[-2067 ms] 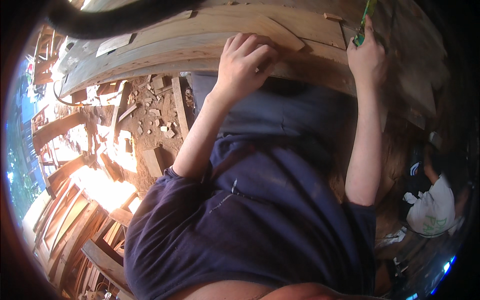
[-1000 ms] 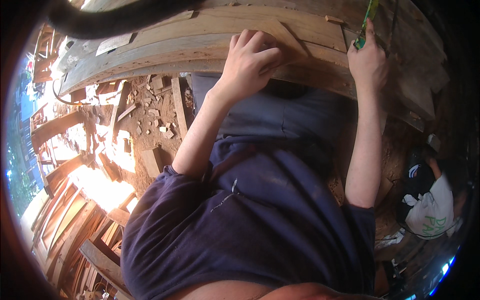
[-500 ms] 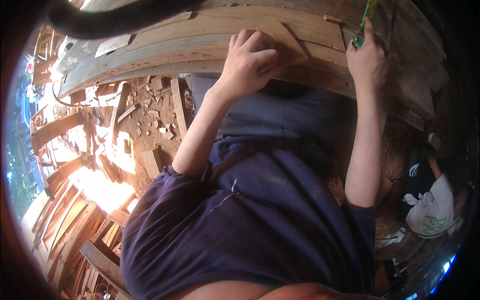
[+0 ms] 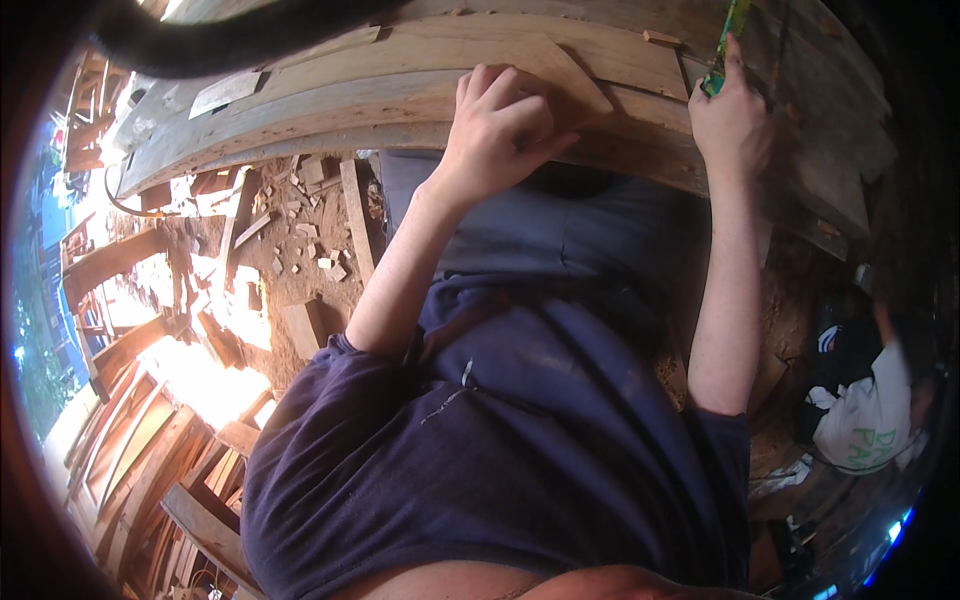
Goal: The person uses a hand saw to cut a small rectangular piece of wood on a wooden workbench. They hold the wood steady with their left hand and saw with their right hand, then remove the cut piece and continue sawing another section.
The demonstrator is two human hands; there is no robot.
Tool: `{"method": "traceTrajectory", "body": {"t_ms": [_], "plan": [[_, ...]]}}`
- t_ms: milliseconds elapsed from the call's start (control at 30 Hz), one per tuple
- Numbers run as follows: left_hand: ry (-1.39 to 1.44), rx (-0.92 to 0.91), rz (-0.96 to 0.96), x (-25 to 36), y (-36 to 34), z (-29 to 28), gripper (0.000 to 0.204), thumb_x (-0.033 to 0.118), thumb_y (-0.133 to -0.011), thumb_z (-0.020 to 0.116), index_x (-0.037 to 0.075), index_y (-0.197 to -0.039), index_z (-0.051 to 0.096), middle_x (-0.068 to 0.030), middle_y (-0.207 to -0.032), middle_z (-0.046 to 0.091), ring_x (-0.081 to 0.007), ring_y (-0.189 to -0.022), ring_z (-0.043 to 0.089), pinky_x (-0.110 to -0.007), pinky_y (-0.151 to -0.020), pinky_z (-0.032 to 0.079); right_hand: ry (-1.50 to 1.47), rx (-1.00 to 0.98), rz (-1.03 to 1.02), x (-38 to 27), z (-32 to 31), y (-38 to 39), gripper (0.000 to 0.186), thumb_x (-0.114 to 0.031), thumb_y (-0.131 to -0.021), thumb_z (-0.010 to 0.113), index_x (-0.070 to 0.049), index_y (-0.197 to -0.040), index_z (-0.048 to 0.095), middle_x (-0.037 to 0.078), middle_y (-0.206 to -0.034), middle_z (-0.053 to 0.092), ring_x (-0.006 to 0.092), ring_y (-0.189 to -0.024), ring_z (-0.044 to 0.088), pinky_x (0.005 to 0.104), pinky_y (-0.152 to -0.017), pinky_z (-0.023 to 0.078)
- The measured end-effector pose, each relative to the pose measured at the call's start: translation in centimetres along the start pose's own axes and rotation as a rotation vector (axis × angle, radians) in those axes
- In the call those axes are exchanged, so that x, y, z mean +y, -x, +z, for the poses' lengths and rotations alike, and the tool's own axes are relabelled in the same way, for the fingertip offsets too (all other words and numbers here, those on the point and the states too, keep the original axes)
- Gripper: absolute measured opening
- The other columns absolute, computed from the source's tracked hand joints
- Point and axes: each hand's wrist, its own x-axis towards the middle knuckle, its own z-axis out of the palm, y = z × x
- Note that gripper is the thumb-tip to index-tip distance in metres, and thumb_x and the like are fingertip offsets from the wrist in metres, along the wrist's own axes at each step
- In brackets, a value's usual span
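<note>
My left hand (image 4: 495,130) rests on a small thin board (image 4: 570,85) on the wooden plank bench (image 4: 300,90). Its fingers are bent with the tips out of sight, and the thumb sticks out to the right; whether they grip anything is hidden. At the upper right, my right hand (image 4: 730,125) holds a slim green tool (image 4: 738,15), index finger lying along it and the other fingers curled round it. A small wood offcut (image 4: 660,38) lies on the planks a little left of that tool.
A co-worker in a white shirt (image 4: 865,410) is low at the right. Scattered wood blocks (image 4: 325,263) and a long batten (image 4: 356,220) lie on the dirt ground beyond my left arm. Stacked timber strips (image 4: 130,460) fill the lower left. A black curved shape (image 4: 200,40) crosses the top left.
My left thumb has stretched out to the right over the last half second. My right hand has shifted very slightly left. The co-worker's arm at the right has moved up a little.
</note>
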Motion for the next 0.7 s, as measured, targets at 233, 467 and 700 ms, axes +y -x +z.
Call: {"method": "traceTrajectory", "body": {"t_ms": [233,467,700], "plan": [[-0.025,-0.012,-0.012,0.32,0.1,-0.06,0.032,0.019,-0.077,0.096,0.014,-0.082,0.065,-0.003,-0.108,0.066,-0.0324,-0.107,0.058,-0.046,-0.093,0.048,-0.033,0.001,-0.008,-0.12,-0.18,0.15,0.073,-0.034,-0.094,0.071,-0.032,-0.163,0.047,0.019,-0.089,0.077,0.0381,-0.085,0.079,0.0513,-0.076,0.064],[-0.018,0.007,0.007,0.19,-0.03,0.18,0.031,0.022,-0.079,0.095,0.013,-0.083,0.065,-0.004,-0.111,0.066,-0.0327,-0.109,0.057,-0.047,-0.093,0.048,-0.023,0.033,-0.02,-0.04,-0.08,0.16,0.072,-0.032,-0.094,0.071,-0.032,-0.163,0.047,0.019,-0.087,0.078,0.0384,-0.084,0.079,0.0512,-0.075,0.064],[-0.054,-0.042,-0.04,0.45,0.06,0.0,0.031,0.022,-0.079,0.094,0.013,-0.084,0.065,-0.0042,-0.109,0.065,-0.0336,-0.109,0.056,-0.048,-0.095,0.047,-0.029,0.024,-0.018,-0.03,0.04,0.12,0.073,-0.032,-0.094,0.071,-0.032,-0.163,0.047,0.018,-0.086,0.077,0.0387,-0.083,0.079,0.0509,-0.075,0.064]]}}
